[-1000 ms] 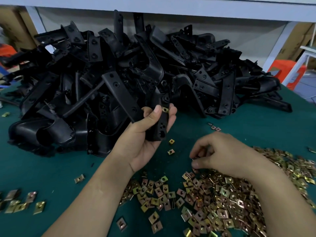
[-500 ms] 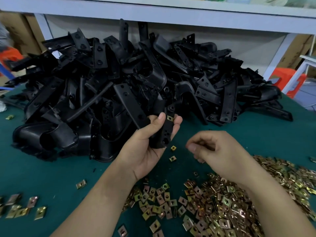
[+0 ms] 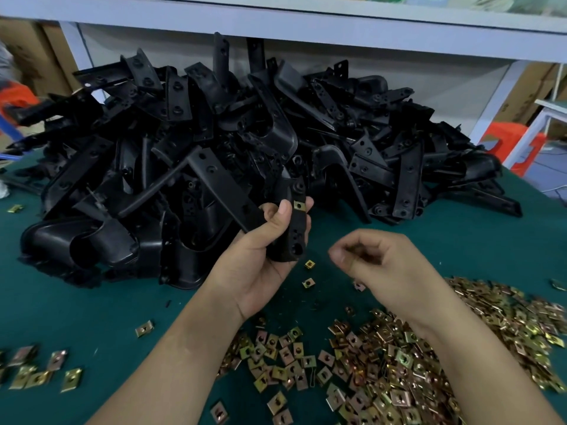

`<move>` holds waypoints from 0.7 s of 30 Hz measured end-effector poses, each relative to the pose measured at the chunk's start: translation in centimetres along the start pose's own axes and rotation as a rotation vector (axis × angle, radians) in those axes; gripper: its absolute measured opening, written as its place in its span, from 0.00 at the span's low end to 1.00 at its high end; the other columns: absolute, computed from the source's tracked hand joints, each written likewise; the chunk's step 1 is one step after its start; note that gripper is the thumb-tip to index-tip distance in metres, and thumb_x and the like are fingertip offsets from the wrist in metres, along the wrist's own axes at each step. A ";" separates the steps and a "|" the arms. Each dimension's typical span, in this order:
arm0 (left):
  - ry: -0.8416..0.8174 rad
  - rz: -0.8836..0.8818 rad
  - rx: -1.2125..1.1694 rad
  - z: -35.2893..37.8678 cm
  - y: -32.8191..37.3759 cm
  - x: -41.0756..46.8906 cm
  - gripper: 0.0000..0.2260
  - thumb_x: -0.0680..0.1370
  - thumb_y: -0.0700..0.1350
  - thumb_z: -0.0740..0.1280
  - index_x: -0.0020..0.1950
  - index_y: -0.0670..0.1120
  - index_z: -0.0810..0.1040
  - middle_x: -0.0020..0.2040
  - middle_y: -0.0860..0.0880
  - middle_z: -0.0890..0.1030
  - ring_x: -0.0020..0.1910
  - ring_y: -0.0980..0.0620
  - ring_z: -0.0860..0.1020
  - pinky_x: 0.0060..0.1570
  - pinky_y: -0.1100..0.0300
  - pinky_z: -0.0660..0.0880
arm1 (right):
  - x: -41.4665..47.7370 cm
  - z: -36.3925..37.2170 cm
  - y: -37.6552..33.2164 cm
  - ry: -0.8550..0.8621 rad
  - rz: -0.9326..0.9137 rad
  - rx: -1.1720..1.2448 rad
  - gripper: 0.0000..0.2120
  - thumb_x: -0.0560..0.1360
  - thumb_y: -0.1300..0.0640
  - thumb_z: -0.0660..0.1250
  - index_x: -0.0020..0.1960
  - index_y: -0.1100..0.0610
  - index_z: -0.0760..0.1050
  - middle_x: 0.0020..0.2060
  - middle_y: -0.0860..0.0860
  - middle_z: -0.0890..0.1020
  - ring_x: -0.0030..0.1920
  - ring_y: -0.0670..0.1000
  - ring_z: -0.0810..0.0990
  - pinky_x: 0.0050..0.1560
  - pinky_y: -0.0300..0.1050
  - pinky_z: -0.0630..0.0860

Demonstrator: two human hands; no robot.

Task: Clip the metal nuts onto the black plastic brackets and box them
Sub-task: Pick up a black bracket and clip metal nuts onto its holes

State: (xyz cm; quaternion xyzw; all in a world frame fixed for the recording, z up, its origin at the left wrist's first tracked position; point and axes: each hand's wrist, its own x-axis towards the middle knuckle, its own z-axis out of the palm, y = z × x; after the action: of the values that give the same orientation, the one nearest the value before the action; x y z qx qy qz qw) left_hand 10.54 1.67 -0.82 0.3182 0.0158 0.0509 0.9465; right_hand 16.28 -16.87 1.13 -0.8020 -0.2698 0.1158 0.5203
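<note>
My left hand (image 3: 264, 259) grips a black plastic bracket (image 3: 295, 228) upright in front of the big bracket pile (image 3: 214, 154). One brass-coloured metal nut (image 3: 298, 205) sits clipped near the bracket's top. To its right, my right hand (image 3: 377, 265) hovers above the table with curled fingers, pinching what looks like a metal nut (image 3: 356, 258); the blur keeps it unclear. A heap of loose metal nuts (image 3: 399, 363) lies beneath my right forearm.
A green cloth (image 3: 92, 308) covers the table. Stray nuts (image 3: 36, 372) lie at the lower left, and two more nuts (image 3: 309, 273) sit below the held bracket. A white shelf frame (image 3: 276, 13) runs behind the pile. An orange stool (image 3: 509, 145) stands at the right.
My right hand rose from the nut heap and moved up and left toward the bracket, fingers pinched together. The left hand kept holding the bracket.
</note>
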 end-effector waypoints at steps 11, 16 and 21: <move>-0.010 0.017 0.015 0.2 -0.4 -0.1 0.32 0.70 0.48 0.76 0.70 0.47 0.67 0.59 0.46 0.85 0.55 0.53 0.84 0.49 0.60 0.81 | -0.3 1.9 -1.2 0.012 0.023 0.594 0.08 0.72 0.60 0.71 0.50 0.57 0.86 0.42 0.55 0.86 0.42 0.49 0.85 0.44 0.37 0.81; -0.009 0.023 0.046 0.2 -0.4 -0.1 0.34 0.69 0.49 0.76 0.71 0.49 0.66 0.55 0.47 0.84 0.53 0.51 0.82 0.52 0.56 0.81 | -0.3 2.4 -1.4 0.008 0.071 0.646 0.09 0.69 0.54 0.73 0.48 0.56 0.86 0.40 0.54 0.86 0.41 0.48 0.84 0.43 0.37 0.80; -0.018 0.026 0.084 0.2 -0.6 -0.1 0.29 0.75 0.49 0.69 0.74 0.45 0.65 0.53 0.47 0.84 0.51 0.51 0.83 0.50 0.57 0.81 | -0.3 2.4 -1.7 -0.008 0.109 0.686 0.09 0.70 0.55 0.73 0.47 0.58 0.86 0.40 0.54 0.85 0.40 0.47 0.83 0.41 0.36 0.80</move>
State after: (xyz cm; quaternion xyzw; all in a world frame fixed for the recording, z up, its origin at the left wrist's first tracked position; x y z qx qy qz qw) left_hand 10.46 1.04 -0.98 0.3582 0.0056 0.0595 0.9317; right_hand 14.36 -14.66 1.56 -0.5930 -0.1739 0.2308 0.7516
